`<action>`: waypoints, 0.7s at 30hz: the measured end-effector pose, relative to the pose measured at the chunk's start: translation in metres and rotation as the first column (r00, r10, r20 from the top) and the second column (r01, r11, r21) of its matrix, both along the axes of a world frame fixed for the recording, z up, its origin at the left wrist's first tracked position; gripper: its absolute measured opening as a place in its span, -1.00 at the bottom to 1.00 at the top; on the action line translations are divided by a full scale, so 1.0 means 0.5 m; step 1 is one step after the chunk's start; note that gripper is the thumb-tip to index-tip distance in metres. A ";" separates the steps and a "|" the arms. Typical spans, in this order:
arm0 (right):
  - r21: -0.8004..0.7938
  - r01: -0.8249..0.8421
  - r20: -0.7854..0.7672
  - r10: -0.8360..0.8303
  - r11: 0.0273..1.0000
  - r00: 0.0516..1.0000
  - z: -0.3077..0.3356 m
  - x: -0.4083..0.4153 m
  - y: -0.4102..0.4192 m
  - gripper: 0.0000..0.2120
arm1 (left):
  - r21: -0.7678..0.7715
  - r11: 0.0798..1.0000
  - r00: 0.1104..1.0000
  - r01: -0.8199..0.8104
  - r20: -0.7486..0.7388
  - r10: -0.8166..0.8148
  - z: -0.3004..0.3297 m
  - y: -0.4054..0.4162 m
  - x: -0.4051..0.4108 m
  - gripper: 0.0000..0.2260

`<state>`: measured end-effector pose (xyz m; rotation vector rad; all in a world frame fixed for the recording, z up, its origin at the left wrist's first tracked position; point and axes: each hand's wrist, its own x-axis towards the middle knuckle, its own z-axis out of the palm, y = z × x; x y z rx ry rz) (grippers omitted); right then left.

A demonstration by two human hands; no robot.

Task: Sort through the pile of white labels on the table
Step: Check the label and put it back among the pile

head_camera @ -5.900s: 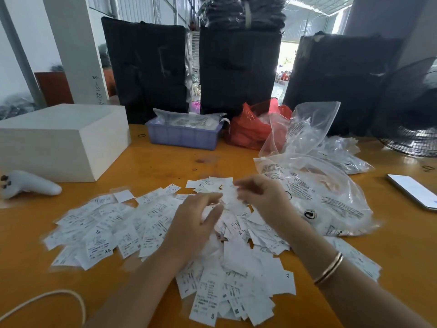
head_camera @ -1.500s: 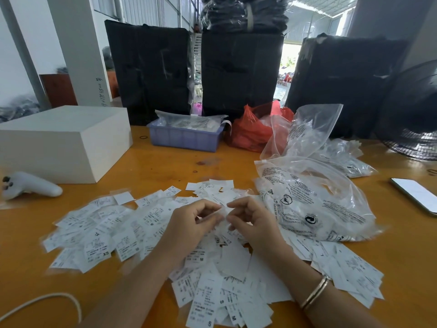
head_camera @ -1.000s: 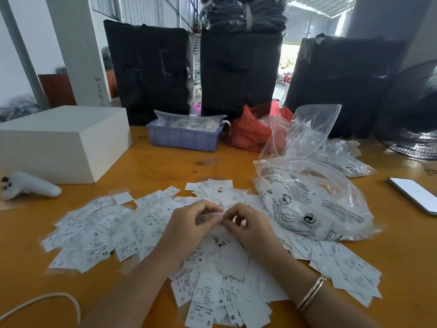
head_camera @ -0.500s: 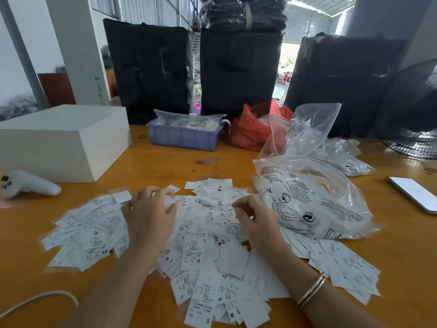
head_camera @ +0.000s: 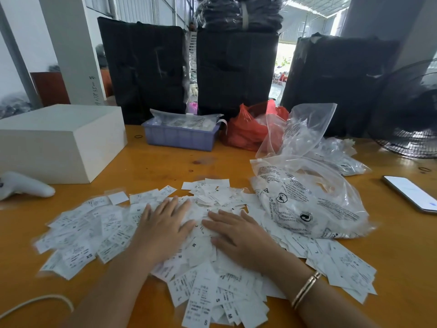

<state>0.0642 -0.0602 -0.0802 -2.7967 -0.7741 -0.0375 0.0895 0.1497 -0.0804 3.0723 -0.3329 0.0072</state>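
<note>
Both of your hands lie flat on the pile of white labels (head_camera: pixel 208 263), fingers straight and spread, gripping nothing. Your left hand (head_camera: pixel 163 229) presses down just left of the pile's middle, and your right hand (head_camera: pixel 238 235), with a gold bangle (head_camera: pixel 305 289) on its wrist, presses just beside it; the two are near each other but not touching. The labels spread across the orange table (head_camera: pixel 165 166) in front of you, printed with size letters such as XS, S and M.

Beyond the pile, a purple tray (head_camera: pixel 181 136) holds clear packets with printed slips inside. Next to it sits a red plastic bag (head_camera: pixel 248 129), contents unclear. To your right, a large clear printed bag (head_camera: pixel 307 204) rests against the edge of the labels, with more clear bags (head_camera: pixel 335 155) behind it. A closed white box (head_camera: pixel 59 140) stands at your left, a white controller (head_camera: pixel 23 185) just beside it, and a phone (head_camera: pixel 411 192) lies far right.
</note>
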 end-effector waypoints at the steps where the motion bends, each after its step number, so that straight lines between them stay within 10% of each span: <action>1: -0.006 0.017 0.002 -0.017 1.000 1.000 0.001 0.001 -0.002 -0.54 | -0.002 1.000 1.000 -0.015 -0.017 0.015 0.000 0.010 0.003 -0.48; 9: -0.006 0.071 0.007 -0.071 0.997 0.997 0.003 -0.004 -0.003 -0.54 | 0.041 0.965 0.963 -0.259 0.087 0.255 0.015 0.054 0.012 -0.54; 14: 0.012 0.071 0.020 -0.071 0.997 0.997 -0.002 -0.003 -0.003 -0.54 | -0.069 0.987 0.973 0.142 0.195 -0.126 0.010 -0.024 -0.009 -0.56; 21: 0.137 0.102 0.114 -0.117 0.985 0.987 0.000 -0.002 0.002 -0.58 | -0.102 0.955 0.955 0.280 0.135 -0.265 -0.002 -0.044 -0.022 -0.54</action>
